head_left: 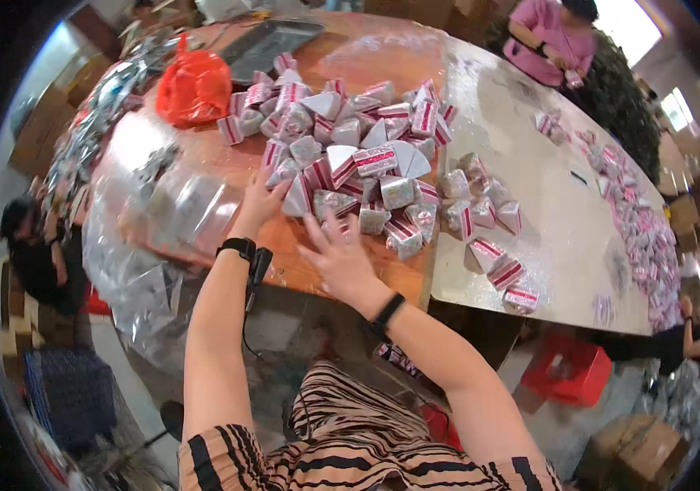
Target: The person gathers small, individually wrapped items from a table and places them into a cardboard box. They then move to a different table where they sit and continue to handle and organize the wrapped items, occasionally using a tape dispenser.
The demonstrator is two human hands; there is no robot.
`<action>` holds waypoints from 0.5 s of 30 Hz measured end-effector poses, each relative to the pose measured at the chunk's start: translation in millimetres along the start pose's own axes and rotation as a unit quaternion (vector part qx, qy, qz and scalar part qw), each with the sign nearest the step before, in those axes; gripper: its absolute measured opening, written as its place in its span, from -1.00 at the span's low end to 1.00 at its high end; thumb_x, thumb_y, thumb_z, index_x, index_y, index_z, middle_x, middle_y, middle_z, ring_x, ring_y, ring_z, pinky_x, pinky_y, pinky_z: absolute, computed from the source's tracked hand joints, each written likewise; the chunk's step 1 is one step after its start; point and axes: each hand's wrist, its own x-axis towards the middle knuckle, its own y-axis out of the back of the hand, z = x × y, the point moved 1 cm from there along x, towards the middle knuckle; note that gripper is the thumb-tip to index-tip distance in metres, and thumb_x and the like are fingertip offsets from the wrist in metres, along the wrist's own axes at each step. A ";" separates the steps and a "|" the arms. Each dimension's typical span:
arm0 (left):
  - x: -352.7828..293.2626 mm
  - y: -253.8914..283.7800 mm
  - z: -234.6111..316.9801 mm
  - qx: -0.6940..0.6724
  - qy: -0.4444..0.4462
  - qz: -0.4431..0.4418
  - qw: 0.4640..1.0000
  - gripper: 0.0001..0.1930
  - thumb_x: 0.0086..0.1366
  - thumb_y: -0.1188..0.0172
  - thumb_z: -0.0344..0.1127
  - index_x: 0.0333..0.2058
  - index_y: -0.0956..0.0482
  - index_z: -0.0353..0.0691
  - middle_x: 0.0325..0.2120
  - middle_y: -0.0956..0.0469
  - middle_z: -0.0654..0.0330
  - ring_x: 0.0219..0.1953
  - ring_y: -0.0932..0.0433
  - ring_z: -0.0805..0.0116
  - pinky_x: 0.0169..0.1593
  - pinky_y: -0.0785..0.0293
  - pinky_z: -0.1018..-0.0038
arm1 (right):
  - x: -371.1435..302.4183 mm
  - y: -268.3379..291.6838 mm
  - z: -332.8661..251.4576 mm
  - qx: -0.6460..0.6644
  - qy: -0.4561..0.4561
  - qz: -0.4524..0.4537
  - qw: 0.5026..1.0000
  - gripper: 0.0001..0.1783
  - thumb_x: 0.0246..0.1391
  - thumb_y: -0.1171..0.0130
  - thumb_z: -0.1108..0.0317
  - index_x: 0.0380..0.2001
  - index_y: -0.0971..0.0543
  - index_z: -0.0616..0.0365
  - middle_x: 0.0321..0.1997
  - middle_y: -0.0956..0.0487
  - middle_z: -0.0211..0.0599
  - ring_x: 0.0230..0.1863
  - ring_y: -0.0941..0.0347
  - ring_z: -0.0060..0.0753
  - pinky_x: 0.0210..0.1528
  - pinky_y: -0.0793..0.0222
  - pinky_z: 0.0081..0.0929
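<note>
A: What are those hands doing?

B: Both are at the near edge of the heap of wedge packets (376,160). The left hand (261,203) has its fingers bent against one packet at the left side; I can't tell whether it's gripped. The right hand (345,263) is spread wide, fingertips over the front packets, with nothing clearly held.

A: How far along is it?

B: I'd judge the packets already made up and wrapped. The heap looks unsorted, though, with most of it lying every which way on the orange tabletop (301,276), so the handling seems far from finished.

A: Can you count them?

B: Not the heap; they overlap, several dozen surely. On the pale tabletop (567,282), about seven sit clustered by the seam, and three packets (505,274) run in a short line near the front edge. The far-right pile (651,266) is too crowded to count.

A: And further out?

B: One red bag (192,88), one dark tray (272,51), one red crate (566,368), and one co-worker in pink (540,39) across the table.
</note>
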 end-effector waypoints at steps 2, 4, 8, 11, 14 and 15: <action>29.7 -8.9 -3.1 -0.114 0.063 -0.047 0.990 -0.37 0.08 -0.19 0.03 0.05 -0.34 -0.24 0.06 -0.23 -0.14 0.10 -0.25 -0.10 0.12 -0.21 0.22 | 49.3 -27.0 0.1 -0.057 -0.002 -0.024 0.998 -0.47 -0.21 -0.21 0.12 -0.03 -0.49 -0.24 0.28 -0.09 -0.13 0.31 0.11 0.12 0.17 0.15 0.33; 43.9 -15.3 4.1 -0.151 0.111 -0.061 0.980 -0.39 0.09 -0.17 0.07 0.05 -0.36 -0.16 0.08 -0.21 -0.14 0.10 -0.24 -0.11 0.13 -0.21 0.23 | 73.4 -50.9 9.4 -0.066 -0.041 -0.032 0.996 -0.51 -0.14 -0.15 0.17 -0.02 -0.48 -0.30 0.27 -0.10 -0.13 0.30 0.08 0.14 0.15 0.15 0.36; 27.8 -25.2 30.3 -0.070 0.099 -0.028 0.992 -0.40 0.07 -0.17 0.11 0.06 -0.35 0.02 0.09 -0.20 -0.10 0.12 -0.21 -0.09 0.14 -0.14 0.16 | 60.3 -66.2 23.9 0.016 -0.099 -0.002 0.995 -0.60 0.02 0.08 0.25 -0.04 -0.49 -0.34 0.26 -0.15 -0.18 0.27 0.04 0.24 0.08 0.15 0.49; 17.2 -29.4 55.2 -0.074 0.089 -0.017 0.993 -0.36 0.01 -0.21 0.14 0.05 -0.33 0.03 0.08 -0.22 -0.06 0.11 -0.21 -0.05 0.13 -0.07 0.06 | 33.8 -49.3 30.3 -0.004 -0.129 -0.034 0.991 -0.57 -0.01 0.01 0.21 0.00 -0.45 -0.35 0.24 -0.17 -0.18 0.23 -0.02 0.23 0.07 0.08 0.44; 9.6 -45.2 79.9 -0.065 0.044 -0.026 0.997 -0.35 -0.02 -0.23 0.16 0.03 -0.34 0.03 0.07 -0.24 -0.04 0.10 -0.23 -0.05 0.12 -0.10 0.09 | 7.3 -44.5 40.5 -0.021 -0.148 -0.062 0.987 -0.55 -0.02 -0.01 0.21 0.01 -0.44 -0.30 0.23 -0.18 -0.19 0.24 -0.02 0.19 0.12 0.10 0.39; 10.1 -42.4 95.9 -0.049 0.030 -0.030 0.998 -0.33 -0.05 -0.26 0.15 0.04 -0.33 0.04 0.05 -0.26 -0.05 0.09 -0.24 -0.02 0.12 -0.11 0.12 | -1.1 -42.6 44.7 -0.013 -0.163 -0.063 0.985 -0.56 -0.01 0.00 0.21 0.02 -0.44 -0.23 0.23 -0.18 -0.20 0.25 -0.02 0.16 0.13 0.12 0.38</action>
